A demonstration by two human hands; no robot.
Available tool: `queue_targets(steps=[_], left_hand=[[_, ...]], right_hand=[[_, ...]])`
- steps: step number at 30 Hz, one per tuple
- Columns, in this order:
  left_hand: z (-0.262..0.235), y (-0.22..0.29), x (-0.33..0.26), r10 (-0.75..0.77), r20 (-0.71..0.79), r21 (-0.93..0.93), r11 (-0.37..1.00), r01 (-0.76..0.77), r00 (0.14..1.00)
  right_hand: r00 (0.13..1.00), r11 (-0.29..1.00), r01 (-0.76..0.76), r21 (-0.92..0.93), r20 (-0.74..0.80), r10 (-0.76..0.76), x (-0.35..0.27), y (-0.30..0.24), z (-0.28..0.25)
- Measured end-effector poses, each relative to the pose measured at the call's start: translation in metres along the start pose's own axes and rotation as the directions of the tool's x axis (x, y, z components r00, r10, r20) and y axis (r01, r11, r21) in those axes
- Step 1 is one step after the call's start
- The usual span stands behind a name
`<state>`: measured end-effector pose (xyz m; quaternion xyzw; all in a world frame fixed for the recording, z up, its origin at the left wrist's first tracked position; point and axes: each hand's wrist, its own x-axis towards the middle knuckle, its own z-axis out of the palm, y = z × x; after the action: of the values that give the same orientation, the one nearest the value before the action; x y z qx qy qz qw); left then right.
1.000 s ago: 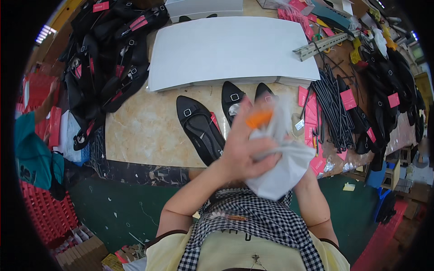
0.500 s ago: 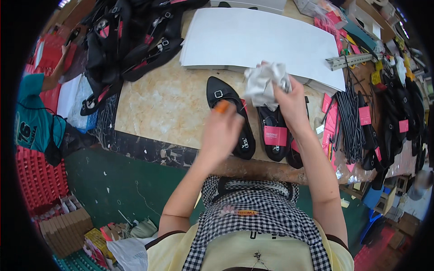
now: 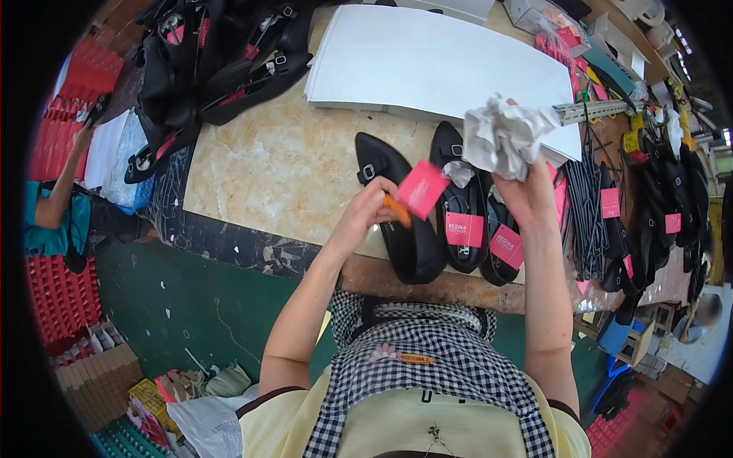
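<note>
My left hand (image 3: 362, 220) is closed by the left black pointed shoe (image 3: 389, 164), its fingertips at the lower left of a pink card tag (image 3: 422, 188) that stands tilted above the shoe. Something orange (image 3: 397, 211) shows at those fingers, perhaps a finger cover. In my right hand (image 3: 531, 195) is a crumpled ball of white paper (image 3: 508, 137), held above the row of shoes. The middle black shoe (image 3: 447, 143) has a buckle, grey paper in its toe and a pink tag. Partly under my right hand lies another black shoe (image 3: 500, 271), also pink-tagged.
A stack of white paper sheets (image 3: 435, 61) lies across the back of the table. Black shoes (image 3: 221, 84) pile up at the far left. To the right are thin black sticks (image 3: 588, 206) and more tagged shoes (image 3: 672, 183). Another person's arm (image 3: 57, 195) shows at the left.
My right hand has lifted the crumpled paper up and right, uncovering the middle shoe's toe. My left hand has moved slightly down, and the pink tag now stands out above the left shoe.
</note>
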<state>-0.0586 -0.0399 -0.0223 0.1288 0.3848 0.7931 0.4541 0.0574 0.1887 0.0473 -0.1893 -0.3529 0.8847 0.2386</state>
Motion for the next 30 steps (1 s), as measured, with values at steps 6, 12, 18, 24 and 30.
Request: queue_targets(steps=[6, 12, 18, 24, 30], left_hand=[[0.016, 0.016, -0.021, -0.145, 0.198, 0.834, 0.544, -0.089, 0.969], [0.053, -0.007, -0.049, -0.061, 0.256, 0.952, 0.191, -0.241, 0.965], [0.057, -0.034, -0.042, 0.032, 0.280, 0.959, 0.031, -0.281, 0.959], [0.050, -0.035, -0.041, -0.023, 0.134, 0.991, -0.024, -0.135, 0.991], [0.054, -0.040, -0.037, 0.015, 0.185, 0.982, 0.019, -0.186, 0.983]], right_hand=[[0.999, 0.987, -0.046, -0.157, -0.006, 0.045, 0.001, 0.022, 0.024], [0.861, -0.027, 0.414, -0.910, 0.381, 0.338, -0.023, 0.056, 0.030], [0.675, -0.562, 0.681, -0.469, 0.700, 0.234, 0.015, 0.117, 0.017], [0.738, -0.056, 0.674, -0.737, 0.669, 0.087, 0.014, 0.075, 0.013], [0.862, -0.421, 0.434, -0.796, 0.502, -0.062, 0.034, 0.102, 0.008]])
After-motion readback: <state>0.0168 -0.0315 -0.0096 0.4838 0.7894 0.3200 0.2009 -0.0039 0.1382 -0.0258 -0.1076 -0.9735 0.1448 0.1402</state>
